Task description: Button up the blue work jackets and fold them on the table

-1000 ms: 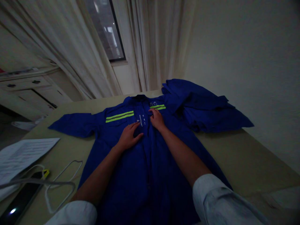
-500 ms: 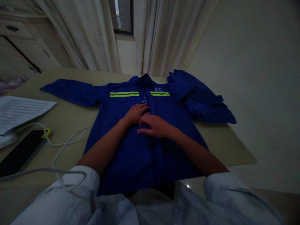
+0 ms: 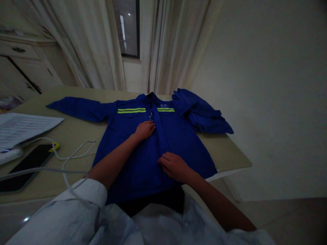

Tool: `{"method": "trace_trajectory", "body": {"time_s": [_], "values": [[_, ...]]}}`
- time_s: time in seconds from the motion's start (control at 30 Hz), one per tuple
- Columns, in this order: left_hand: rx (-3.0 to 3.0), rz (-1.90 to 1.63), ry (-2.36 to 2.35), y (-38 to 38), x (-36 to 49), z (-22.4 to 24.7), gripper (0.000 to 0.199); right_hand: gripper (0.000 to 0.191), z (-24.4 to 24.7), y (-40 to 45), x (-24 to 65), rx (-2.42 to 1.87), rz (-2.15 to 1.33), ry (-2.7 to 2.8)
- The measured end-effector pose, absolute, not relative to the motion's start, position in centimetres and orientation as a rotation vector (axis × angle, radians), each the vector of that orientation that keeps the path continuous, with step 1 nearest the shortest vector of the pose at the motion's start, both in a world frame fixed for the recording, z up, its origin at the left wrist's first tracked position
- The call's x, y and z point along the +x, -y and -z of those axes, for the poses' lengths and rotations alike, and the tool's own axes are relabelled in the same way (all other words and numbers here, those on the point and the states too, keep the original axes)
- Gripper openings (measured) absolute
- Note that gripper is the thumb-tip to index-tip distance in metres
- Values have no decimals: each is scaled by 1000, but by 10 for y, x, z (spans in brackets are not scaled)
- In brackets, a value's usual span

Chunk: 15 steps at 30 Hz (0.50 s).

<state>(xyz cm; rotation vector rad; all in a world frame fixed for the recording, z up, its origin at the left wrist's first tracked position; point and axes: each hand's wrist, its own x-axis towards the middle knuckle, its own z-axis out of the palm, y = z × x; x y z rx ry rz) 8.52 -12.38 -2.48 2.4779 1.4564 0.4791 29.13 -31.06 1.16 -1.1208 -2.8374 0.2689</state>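
A blue jacket (image 3: 127, 136) with yellow-green stripes lies front up on the table, its collar at the far side and its left-hand sleeve stretched out. My left hand (image 3: 145, 130) rests at the front opening below the stripes, fingers closed on the jacket's edge. Lower down, my right hand (image 3: 173, 165) is at the front placket with its fingers curled together on the cloth. More blue cloth (image 3: 204, 115) is bunched at the right, beside the jacket's shoulder.
On the left of the table (image 3: 76, 136) are printed papers (image 3: 28, 127), a black phone (image 3: 30, 165), a white device (image 3: 11, 154) and a looping white cable (image 3: 63, 170). Curtains (image 3: 97, 44) and a wall (image 3: 255, 102) stand behind.
My right hand has moved down the front opening, away from my left hand, and its fingers have closed on the cloth. The view has shifted a little, so the scene sits lower.
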Motion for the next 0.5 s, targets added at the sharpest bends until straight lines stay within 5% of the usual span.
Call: {"method": "trace_trajectory", "body": {"time_s": [0.17,0.5], "values": [[2371,-492,-1645,153,110,37,78,25,-31,311,279,-915,-248,3112],[2393,-468,-1626,154,109,43,82,32,-29,330,298,-817,-361,3125]]}}
